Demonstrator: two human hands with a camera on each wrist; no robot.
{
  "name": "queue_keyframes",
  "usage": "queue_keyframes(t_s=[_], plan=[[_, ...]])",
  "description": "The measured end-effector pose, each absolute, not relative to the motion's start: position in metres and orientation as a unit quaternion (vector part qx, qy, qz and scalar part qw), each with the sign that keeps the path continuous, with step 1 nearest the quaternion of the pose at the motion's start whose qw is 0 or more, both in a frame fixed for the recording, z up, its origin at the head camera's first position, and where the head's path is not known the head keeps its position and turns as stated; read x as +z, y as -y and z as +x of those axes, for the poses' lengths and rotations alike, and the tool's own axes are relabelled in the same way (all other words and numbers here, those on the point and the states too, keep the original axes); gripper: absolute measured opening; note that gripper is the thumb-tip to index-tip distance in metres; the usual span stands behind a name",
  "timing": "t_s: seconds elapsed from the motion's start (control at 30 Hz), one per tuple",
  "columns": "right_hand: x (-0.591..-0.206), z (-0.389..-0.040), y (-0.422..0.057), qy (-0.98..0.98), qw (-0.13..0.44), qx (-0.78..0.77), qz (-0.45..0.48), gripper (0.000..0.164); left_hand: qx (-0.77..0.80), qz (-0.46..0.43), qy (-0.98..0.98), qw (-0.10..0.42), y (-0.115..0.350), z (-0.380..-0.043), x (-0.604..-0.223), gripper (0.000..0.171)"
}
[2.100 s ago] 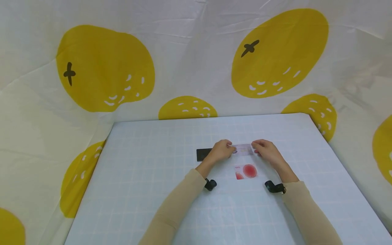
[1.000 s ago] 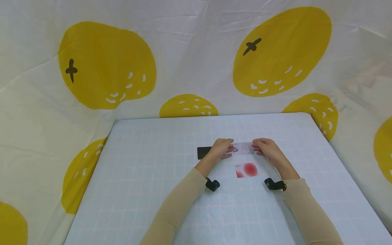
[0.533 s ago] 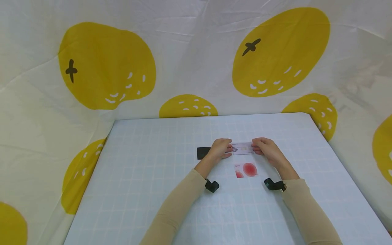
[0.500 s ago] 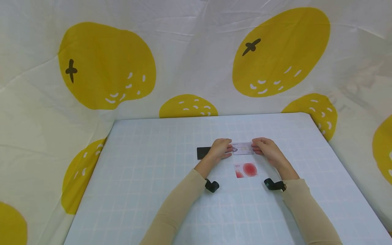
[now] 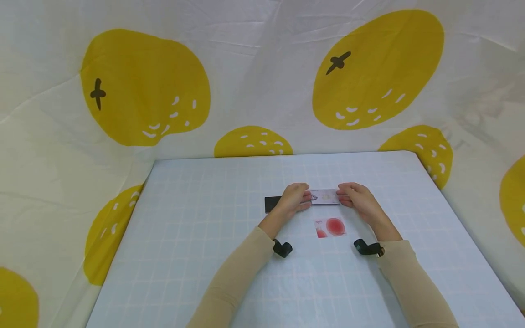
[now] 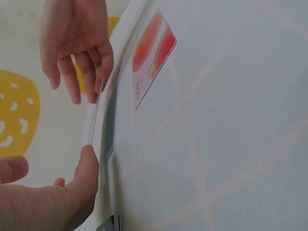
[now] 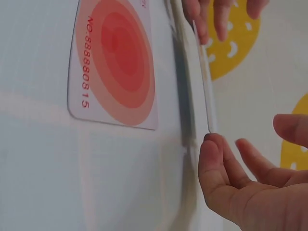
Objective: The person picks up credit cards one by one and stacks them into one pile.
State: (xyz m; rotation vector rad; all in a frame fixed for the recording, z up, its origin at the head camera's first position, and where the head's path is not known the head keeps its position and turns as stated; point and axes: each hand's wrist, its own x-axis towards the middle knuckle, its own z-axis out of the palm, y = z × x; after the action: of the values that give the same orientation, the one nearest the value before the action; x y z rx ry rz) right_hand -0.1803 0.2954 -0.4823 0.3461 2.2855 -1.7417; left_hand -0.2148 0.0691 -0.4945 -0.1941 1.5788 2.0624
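Observation:
A pale card point(image 5: 326, 197) with a purplish print spans the space between my two hands and appears raised slightly off the table. Its left end meets the fingers of my left hand point(image 5: 293, 198); the fingers of my right hand point(image 5: 357, 199) press its other end. In the right wrist view the card's thin edge point(image 7: 206, 91) runs between the fingertips, and both thumbs stand away from it. A white card with red circles point(image 5: 331, 227) lies flat on the table nearer to me. Beside my left hand sits a dark flat stack point(image 5: 272, 204), partly hidden by that hand.
The table point(image 5: 197, 255) wears a pale blue checked cover. White fabric with yellow fruit prints point(image 5: 143, 86) hangs behind and at the sides. A small black wrist camera point(image 5: 283, 248) sits at the left wrist, another camera point(image 5: 367, 247) at the right.
My thumbs have come away from the pale card, and its ends now rest against my fingers. In the last half second the card has risen slightly. The red-circle card has not moved.

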Motion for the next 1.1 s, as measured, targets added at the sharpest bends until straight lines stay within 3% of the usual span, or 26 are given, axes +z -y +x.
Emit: queue_keyframes(t_s=[0.57,1.1], plan=[[-0.476,-0.180,-0.256,-0.773,0.090,-0.623,0.077,0.055,0.722,-0.057,-0.654,0.217,-0.022,-0.209,-0.475,0.042],[-0.472,-0.179,-0.210,-0.761,0.124,-0.636,0.023,0.048,0.714,-0.056,-0.670,0.193,0.037,-0.201,-0.476,0.046]])
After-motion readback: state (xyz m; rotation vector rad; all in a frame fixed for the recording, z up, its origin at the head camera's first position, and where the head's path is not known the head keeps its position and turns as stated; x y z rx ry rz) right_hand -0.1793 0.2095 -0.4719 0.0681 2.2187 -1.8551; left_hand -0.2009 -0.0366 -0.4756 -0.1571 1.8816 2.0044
